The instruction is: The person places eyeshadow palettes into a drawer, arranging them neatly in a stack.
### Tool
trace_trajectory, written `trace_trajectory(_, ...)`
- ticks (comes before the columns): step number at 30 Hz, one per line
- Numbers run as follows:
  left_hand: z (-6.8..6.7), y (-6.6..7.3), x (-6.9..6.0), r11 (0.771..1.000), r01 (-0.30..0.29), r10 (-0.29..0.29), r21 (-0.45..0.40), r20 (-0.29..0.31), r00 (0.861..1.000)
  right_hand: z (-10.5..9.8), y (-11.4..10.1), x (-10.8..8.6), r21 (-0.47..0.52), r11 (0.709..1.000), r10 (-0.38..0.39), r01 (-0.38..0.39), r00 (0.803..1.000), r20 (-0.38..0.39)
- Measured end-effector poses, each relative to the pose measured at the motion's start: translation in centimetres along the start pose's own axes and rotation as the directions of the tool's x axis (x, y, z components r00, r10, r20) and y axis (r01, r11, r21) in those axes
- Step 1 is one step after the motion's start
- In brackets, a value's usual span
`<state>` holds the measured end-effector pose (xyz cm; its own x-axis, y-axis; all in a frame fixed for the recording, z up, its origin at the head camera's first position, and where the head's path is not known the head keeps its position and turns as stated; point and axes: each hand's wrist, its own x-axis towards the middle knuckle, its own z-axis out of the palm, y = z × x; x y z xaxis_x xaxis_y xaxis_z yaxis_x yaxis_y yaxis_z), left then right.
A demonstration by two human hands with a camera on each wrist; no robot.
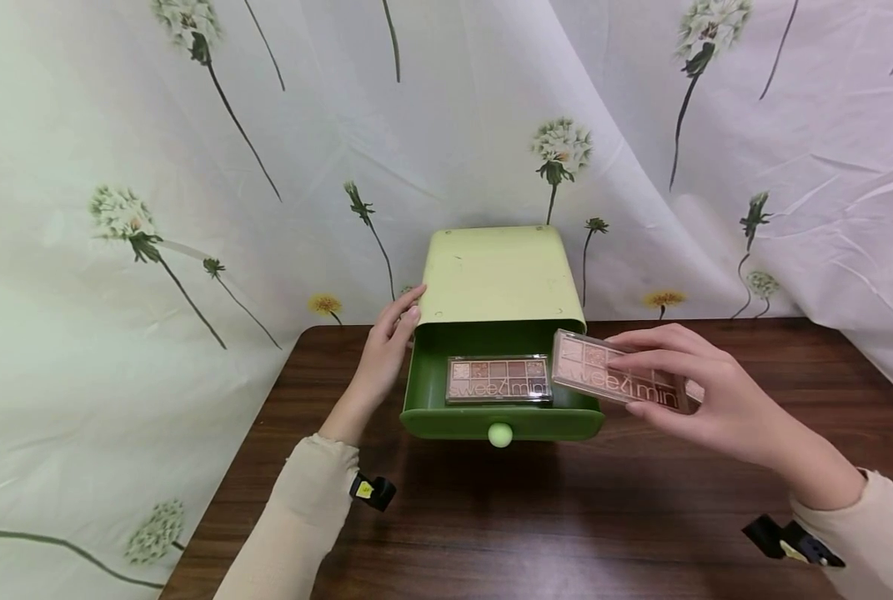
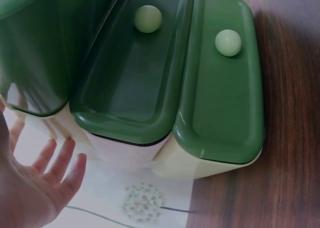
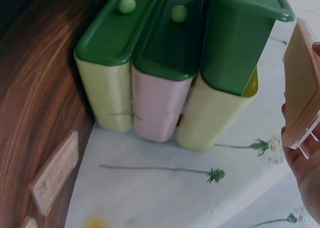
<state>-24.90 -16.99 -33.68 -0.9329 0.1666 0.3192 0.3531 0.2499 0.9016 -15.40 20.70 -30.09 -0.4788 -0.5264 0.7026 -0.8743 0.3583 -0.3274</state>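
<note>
My right hand (image 1: 716,392) pinches a clear-lidded eyeshadow palette (image 1: 592,371), fingers on its top and thumb below. It is tilted above the right edge of a pulled-out green drawer (image 1: 431,423). Inside that drawer lies another eyeshadow palette (image 1: 499,380) with its lid upward. The right wrist view shows the held palette (image 3: 301,83) edge-on beside the drawer. My left hand (image 1: 386,342) rests against the left side of the pale yellow drawer box (image 1: 502,271), fingers extended. In the left wrist view the left hand (image 2: 40,183) has its fingers spread and holds nothing.
Below the pulled-out drawer are two closed drawers with round knobs, the middle one (image 3: 167,38) in a pink case and the bottom one (image 3: 107,35) in a yellow case. Further palettes (image 3: 55,173) lie on the dark wooden table (image 1: 446,533). A flower-patterned cloth (image 1: 303,125) hangs behind.
</note>
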Motion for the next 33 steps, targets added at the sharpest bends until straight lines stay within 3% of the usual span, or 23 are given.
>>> trace_trajectory(8, 0.0, 0.2, 0.0, 1.000, 0.006, -0.006, 0.000, -0.003, 1.000, 1.5, -0.5, 2.2, 0.029, 0.997, -0.074, 0.073, 0.997, 0.033)
trace_trajectory(18, 0.0, 0.2, 0.0, 1.000, 0.006, -0.006, 0.001, 0.000, 1.000, 2.8, -1.0, 4.2, 0.049, 0.999, 0.011, -0.019, 0.989, 0.149)
trace_trajectory(33, 0.1, 0.1, -0.1, 1.000, 0.005, -0.005, -0.005, -0.011, 1.000, 4.6, -0.3, 6.5, 0.090, 0.994, 0.042, -0.064, 0.972, 0.230)
